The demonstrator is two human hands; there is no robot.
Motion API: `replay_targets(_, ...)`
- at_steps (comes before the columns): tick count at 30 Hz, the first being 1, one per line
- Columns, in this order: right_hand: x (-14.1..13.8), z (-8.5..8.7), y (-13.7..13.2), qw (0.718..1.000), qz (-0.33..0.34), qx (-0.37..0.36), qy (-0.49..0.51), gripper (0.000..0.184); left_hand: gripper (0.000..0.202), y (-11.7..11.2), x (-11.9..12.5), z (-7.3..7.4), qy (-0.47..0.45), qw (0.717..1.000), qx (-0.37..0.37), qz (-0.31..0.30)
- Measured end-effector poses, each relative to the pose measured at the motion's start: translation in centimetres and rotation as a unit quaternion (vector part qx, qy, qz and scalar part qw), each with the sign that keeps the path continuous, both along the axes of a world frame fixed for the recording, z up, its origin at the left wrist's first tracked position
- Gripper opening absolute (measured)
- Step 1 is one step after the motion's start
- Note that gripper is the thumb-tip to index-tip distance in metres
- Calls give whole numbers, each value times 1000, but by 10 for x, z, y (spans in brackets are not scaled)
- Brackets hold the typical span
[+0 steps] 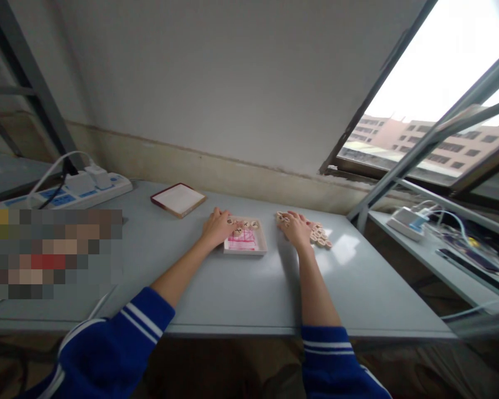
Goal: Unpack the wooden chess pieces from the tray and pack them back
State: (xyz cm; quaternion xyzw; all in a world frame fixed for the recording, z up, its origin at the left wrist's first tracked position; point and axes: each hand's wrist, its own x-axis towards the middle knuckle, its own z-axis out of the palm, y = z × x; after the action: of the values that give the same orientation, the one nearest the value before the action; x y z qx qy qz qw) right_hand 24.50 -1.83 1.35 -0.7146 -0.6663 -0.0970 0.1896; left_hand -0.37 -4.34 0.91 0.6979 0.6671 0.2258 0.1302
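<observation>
A small square board [246, 242] with a pink grid lies on the grey table [216, 288]. Several round wooden pieces [249, 224] sit along its far edge. My left hand [218, 226] rests at the board's far left corner, fingers pinched on one wooden piece [238, 230]. My right hand [295, 226] lies palm down to the right of the board, fingers curled over a loose pile of wooden pieces [321, 235]; whether it holds one is hidden.
A flat lid with a dark red rim [178, 199] lies at the back left. A white power strip [66, 191] with plugs sits far left. A second table [441, 260] with cables stands right, under an open window [432, 111].
</observation>
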Motion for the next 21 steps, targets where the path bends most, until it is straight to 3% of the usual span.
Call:
replay_targets(4,-13,-9,-1,998,-44,-3,-46,26,54,1,-1,-3,10,1000,0,2)
replay_targets(8,-17,-5,-3,999,-28,-2,-43,23,49,2,-2,-5,22,1000,10,3)
replay_targets(14,-17,7,-1,996,1,-65,64,31,43,1,-1,-5,19,1000,21,-2)
replay_targets(18,-29,15,-2,968,185,-65,154,32,46,1,0,-4,19,1000,11,0)
replay_targets(21,-46,17,-10,951,291,-38,97,25,49,1,1,-5,18,1000,17,1)
